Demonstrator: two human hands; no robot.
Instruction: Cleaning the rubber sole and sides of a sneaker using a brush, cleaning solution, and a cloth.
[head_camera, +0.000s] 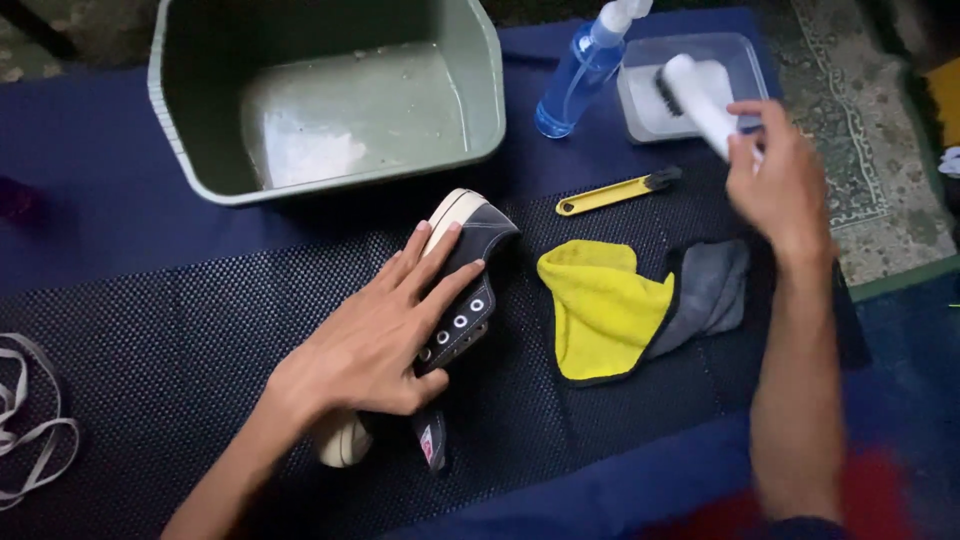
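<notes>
This looked like a home, with the work laid out on the floor rather than in any workshop. A patterned woven rug (850, 150) covered the floor at the right edge, and a dark blue cloth (90, 200) with a black non-slip mat (180, 370) was spread over it. A green plastic wash basin (480, 90), a blue spray bottle (580, 70) and a yellow-and-grey microfibre cloth (600, 310) were ordinary household things.
</notes>
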